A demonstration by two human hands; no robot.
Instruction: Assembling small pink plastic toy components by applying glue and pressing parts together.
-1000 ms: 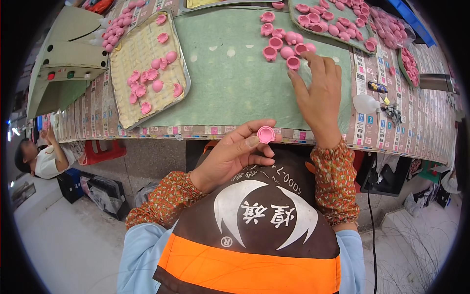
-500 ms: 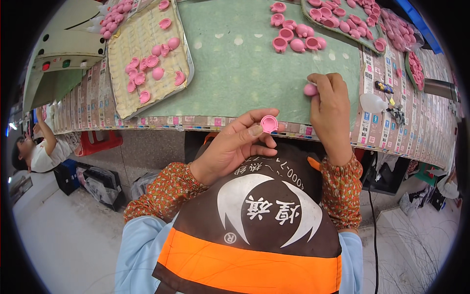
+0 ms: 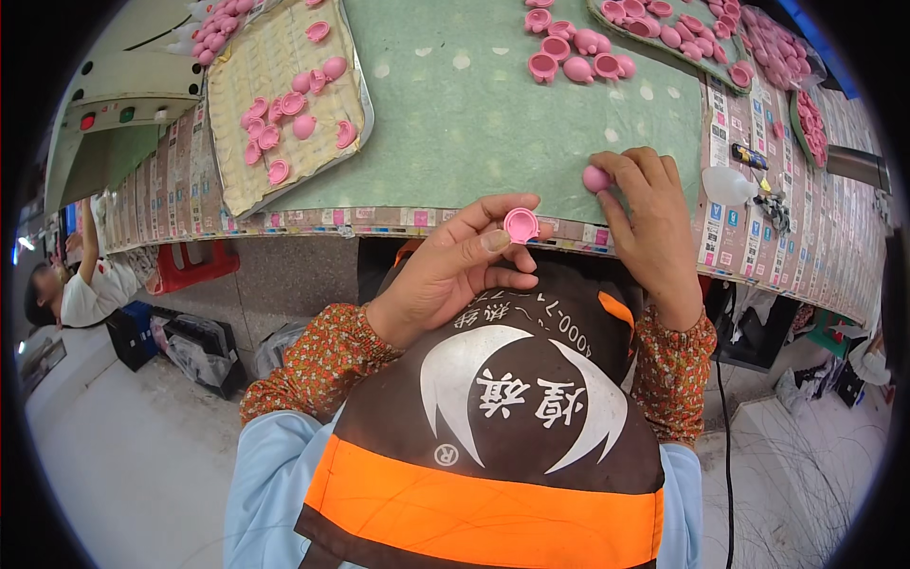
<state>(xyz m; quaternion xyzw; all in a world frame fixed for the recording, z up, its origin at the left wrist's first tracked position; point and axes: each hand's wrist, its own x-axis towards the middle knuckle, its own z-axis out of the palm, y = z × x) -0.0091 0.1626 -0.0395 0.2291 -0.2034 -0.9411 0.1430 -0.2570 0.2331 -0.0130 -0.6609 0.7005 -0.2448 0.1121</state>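
My left hand (image 3: 460,261) pinches a small round pink plastic cup-shaped part (image 3: 521,226) between thumb and fingers, its hollow side facing up. To the right, over the green mat (image 3: 455,142), my right hand (image 3: 649,213) holds a pink rounded part (image 3: 595,178) at its fingertips, smooth side showing. The two parts are apart. Beyond my right hand, several pink hollow and domed pieces (image 3: 577,69) lie loose on the mat.
At the left a tray (image 3: 237,180) with a cream lining bears more pink pieces. Another full tray (image 3: 621,38) stands at the far right, beside a bag of pink parts (image 3: 773,52). A white bulb-shaped bottle (image 3: 728,187) lies right of my right hand. A machine (image 3: 133,85) stands far left.
My right hand has shifted slightly right and nearer, its pink part now more exposed at the fingertips. My left hand keeps its piece, almost unmoved. The view has tilted a little.
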